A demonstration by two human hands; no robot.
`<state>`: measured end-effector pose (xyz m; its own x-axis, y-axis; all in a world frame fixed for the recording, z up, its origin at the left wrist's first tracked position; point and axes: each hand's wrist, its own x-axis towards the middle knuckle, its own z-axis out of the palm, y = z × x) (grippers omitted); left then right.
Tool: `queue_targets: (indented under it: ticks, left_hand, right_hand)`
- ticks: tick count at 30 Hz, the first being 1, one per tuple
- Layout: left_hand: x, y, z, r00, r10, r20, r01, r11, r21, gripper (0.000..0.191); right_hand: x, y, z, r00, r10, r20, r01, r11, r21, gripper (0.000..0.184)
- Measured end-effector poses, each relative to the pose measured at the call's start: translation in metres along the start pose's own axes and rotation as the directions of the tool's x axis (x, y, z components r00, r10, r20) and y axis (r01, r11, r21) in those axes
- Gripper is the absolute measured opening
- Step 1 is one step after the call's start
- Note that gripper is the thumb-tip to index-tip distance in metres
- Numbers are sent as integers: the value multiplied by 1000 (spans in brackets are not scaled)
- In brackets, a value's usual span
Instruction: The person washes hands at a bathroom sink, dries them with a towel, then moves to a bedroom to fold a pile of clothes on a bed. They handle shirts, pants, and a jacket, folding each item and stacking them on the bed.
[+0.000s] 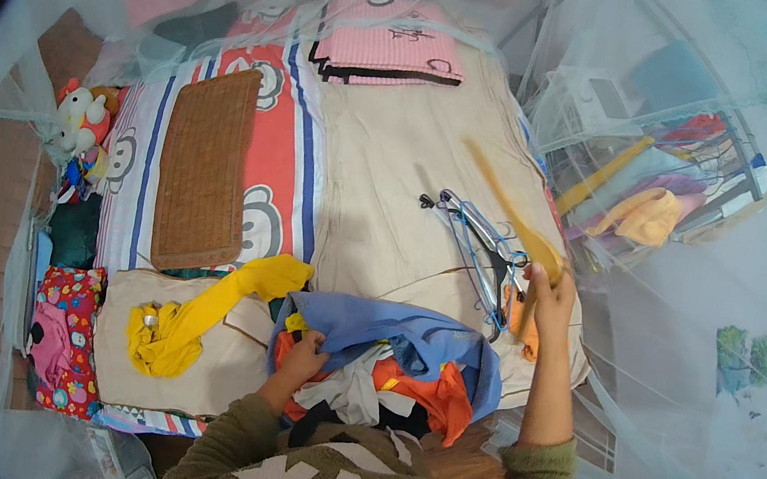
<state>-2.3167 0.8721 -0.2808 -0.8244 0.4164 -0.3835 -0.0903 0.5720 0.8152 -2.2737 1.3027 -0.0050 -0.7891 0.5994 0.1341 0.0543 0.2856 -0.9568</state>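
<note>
My right hand [551,298] grips a yellowish wooden clothes hanger [511,204], whose far arm is blurred. Beside it, on the beige bed cover [396,165], lie several more hangers [477,248], black, blue and silvery. A bit of orange cloth [532,344] shows behind the wooden hanger. Close to my body sits a heap of clothes with a blue garment [369,325] on top, above white cloth [354,391] and orange-red cloth [451,403]. The curled fingers of my left hand [306,360] hold the left edge of the blue garment.
A yellow garment [219,315] is spread on a beige pillow [222,387] at the left. Farther up lie a woven brown mat [205,168] and folded pink bedding [393,47]. Sheer mosquito netting [655,346] surrounds the bed. Clothes [642,214] fill a rack at the right.
</note>
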Motion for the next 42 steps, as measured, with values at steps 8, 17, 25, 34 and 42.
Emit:
queue_targets:
  ticks: [8, 17, 25, 34, 42]
  left_hand:
    - [10, 145, -32, 935, -355, -17, 318, 858, -403, 31]
    - [20, 79, -12, 993, 39, -115, -63, 974, -218, 51]
    - [-94, 42, 43, 991, 17, 133, -111, 662, 741, 42]
    - [-30, 97, -26, 970, 195, -146, -216, 965, -149, 35]
    - [-86, 273, -187, 965, 260, 26, -212, 835, -507, 36]
  right_hand:
    - [50, 207, -40, 885, 422, 198, -425, 905, -31, 25]
    - [-33, 185, 30, 905, 232, 358, 13, 824, -567, 19]
    - [-263, 186, 83, 439, 514, 737, 9, 818, -575, 57]
    - [-227, 200, 157, 571, 384, 726, 28, 874, -484, 34]
    - [-136, 23, 116, 933, 177, 313, -259, 934, 245, 11]
